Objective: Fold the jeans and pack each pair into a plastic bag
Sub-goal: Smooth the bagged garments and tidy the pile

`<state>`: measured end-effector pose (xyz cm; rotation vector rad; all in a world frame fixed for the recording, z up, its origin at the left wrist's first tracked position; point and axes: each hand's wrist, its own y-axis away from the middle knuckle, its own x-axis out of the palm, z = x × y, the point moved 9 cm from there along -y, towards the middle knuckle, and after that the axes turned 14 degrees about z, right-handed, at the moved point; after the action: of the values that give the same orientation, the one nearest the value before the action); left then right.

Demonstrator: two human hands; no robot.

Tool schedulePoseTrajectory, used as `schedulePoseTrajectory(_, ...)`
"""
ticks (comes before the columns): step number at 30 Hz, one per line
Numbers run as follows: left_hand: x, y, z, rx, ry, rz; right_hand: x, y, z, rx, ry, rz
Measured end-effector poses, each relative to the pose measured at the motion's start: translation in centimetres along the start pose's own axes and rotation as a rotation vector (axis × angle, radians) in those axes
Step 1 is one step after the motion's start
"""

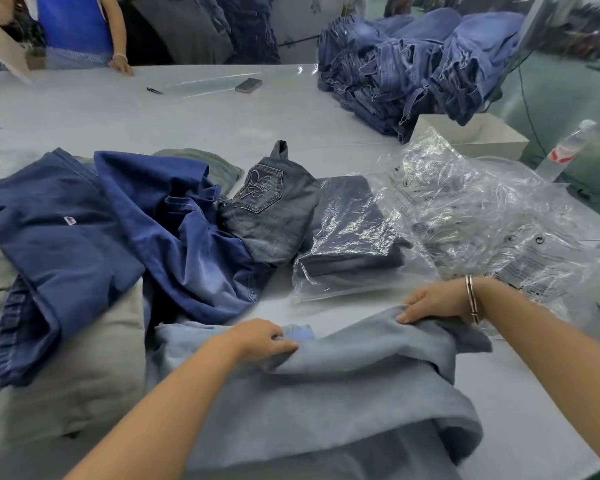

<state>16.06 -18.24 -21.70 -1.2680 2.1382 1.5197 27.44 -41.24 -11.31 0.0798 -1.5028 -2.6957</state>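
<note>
A pair of light blue jeans (326,393) lies across the near table edge. My left hand (260,339) grips its upper edge near the middle, and my right hand (433,303) grips the same edge further right. Behind them a dark folded pair sits sealed in a plastic bag (347,244). Loose empty plastic bags (482,209) pile up at the right. A small grey pair with an embroidered pocket (274,209) lies beside unfolded dark blue jeans (118,230) on the left.
A tall heap of blue jeans (413,71) stands at the back right, with a white box (471,136) in front of it. Grey cloth (84,368) covers the near left. A phone (248,84) lies at the far side, where another person's hand (122,65) rests.
</note>
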Motion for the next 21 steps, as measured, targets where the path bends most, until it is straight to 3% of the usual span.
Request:
schedulePoseTrajectory(5,-7.3,3.0,2.2,-0.028,0.052,-0.414,-3.2,0.6,0.6,0.131,0.311,-0.184)
schedulePoseTrajectory(7,-9.1,4.1,3.6,-0.125,-0.037,-0.467,-4.5,0.7,1.8,0.197,0.444,-0.258)
schedulePoseTrajectory(10,-8.5,4.6,6.4,-0.267,-0.137,-0.414,-5.8,0.0,3.0,0.301,0.633,-0.351)
schedulePoseTrajectory(13,-5.1,3.9,8.8,-0.338,-0.171,-0.278,-3.7,-1.9,2.4,0.346,0.703,-0.195)
schedulePoseTrajectory(16,-2.9,3.6,9.9,-0.354,-0.189,-0.239,-1.5,-3.2,1.0,0.378,0.575,-0.014)
schedulePoseTrajectory(19,-2.2,3.7,10.5,-0.352,-0.17,-0.226,-2.8,-2.9,-0.2,0.525,0.786,-0.017)
schedulePoseTrajectory(21,-2.0,3.8,10.5,-0.34,-0.154,-0.229,-3.5,-2.0,-0.4,0.503,0.7,-0.042)
